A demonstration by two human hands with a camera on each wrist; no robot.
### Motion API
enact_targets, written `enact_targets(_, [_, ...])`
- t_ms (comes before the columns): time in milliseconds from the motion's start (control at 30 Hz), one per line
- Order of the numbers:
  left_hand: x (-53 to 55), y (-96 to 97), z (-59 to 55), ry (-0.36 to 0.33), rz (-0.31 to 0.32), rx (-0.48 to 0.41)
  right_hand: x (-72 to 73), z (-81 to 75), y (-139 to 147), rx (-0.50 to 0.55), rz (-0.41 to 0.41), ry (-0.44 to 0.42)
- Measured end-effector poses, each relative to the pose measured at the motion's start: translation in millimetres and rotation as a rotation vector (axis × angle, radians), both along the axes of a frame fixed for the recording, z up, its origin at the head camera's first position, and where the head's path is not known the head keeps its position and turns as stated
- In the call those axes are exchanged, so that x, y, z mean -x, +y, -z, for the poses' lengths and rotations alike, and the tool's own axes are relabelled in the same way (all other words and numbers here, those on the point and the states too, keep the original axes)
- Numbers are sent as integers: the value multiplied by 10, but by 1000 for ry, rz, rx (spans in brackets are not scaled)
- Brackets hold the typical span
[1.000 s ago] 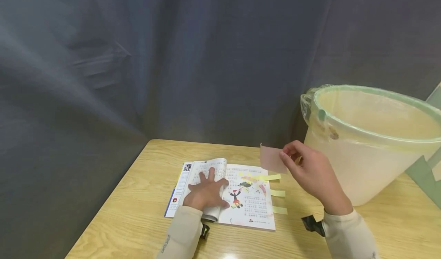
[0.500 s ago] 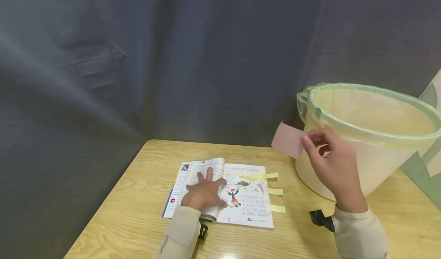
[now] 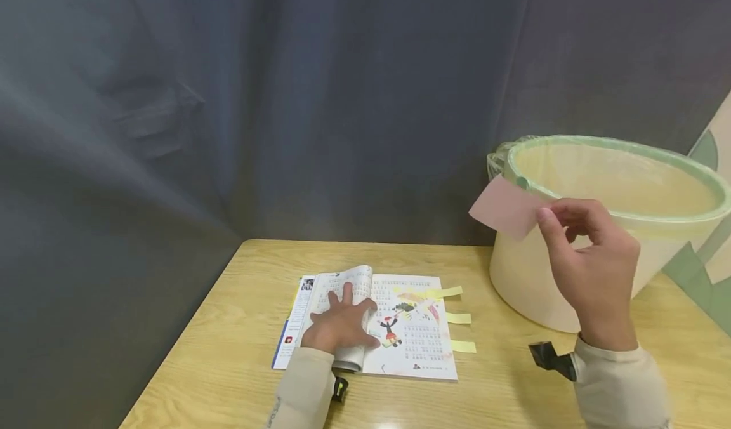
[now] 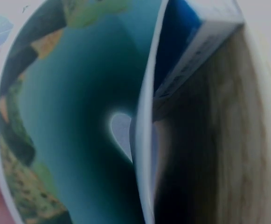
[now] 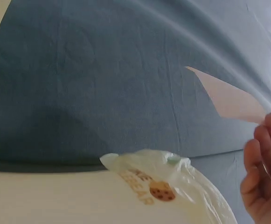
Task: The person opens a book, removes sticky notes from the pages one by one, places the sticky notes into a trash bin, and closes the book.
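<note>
An open book (image 3: 419,353) lies on the table, its right page printed with text and a small drawn figure. My left hand (image 3: 342,324) rests with spread fingers on the curled left-hand pages. Yellow sticky tabs (image 3: 459,318) stick out past the book's right edge. Up in the air, thumb and fingers of my right hand (image 3: 596,264) pinch one edge of a pink sticky note (image 3: 507,208), in front of the bin's near left rim. In the right wrist view the same pink note (image 5: 231,99) hangs off the fingertips. Curved page undersides fill most of the left wrist view.
A large pale bin (image 3: 548,283) with a green rim and a clear plastic liner stands on the table's right side. Behind the wooden table (image 3: 228,353) hangs a dark grey curtain (image 3: 365,112). A patterned panel (image 3: 702,277) shows at far right.
My right hand has moved right and upward with the pink sticky note, from above the book's corner to the bin. The left hand stays on the book.
</note>
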State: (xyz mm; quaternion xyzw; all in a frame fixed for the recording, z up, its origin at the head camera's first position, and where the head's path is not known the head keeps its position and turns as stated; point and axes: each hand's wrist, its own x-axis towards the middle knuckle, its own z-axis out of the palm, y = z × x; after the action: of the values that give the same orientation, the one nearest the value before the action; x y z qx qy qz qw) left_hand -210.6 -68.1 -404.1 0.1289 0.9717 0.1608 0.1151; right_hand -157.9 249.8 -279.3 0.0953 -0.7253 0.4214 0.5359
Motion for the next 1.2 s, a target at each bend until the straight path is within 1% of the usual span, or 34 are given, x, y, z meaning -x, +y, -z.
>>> enact_targets(100, [-16, 18, 7, 14, -1, 1, 7, -79, 72, 46, 24, 34])
enact_targets(200, [-15, 31, 0, 17, -4, -1, 8, -186, 153, 68, 68, 33])
enact_targets(367, [-1, 44, -2, 6, 7, -14, -1, -363, 272, 94, 180, -15])
enact_targets(500, [8, 42, 5, 11, 1, -8, 2, -498, 324, 153, 222, -34])
enact_targets(600, [13, 42, 11, 11, 0, -7, -16, -581, 364, 168, 262, -41])
enact_targets(667, [14, 45, 15, 9, 4, -10, -42, -633, 397, 166, 297, -69])
enact_targets(733, [12, 48, 19, 5, 7, -11, -66, -686, 435, 137, 336, -126])
enact_targets(867, [3, 44, 16, -1, 6, -1, -95, -791, 523, 58, 389, -270])
enact_targets(1033, [11, 12, 9, -6, 4, 18, -121, -862, 639, -29, 402, -391])
enact_targets(1100, [20, 0, 14, -6, 6, 21, -128, -888, 697, -94, 413, -448])
enact_targets(1200, [25, -7, 19, -9, 9, 18, -124, -917, 776, -227, 463, -539])
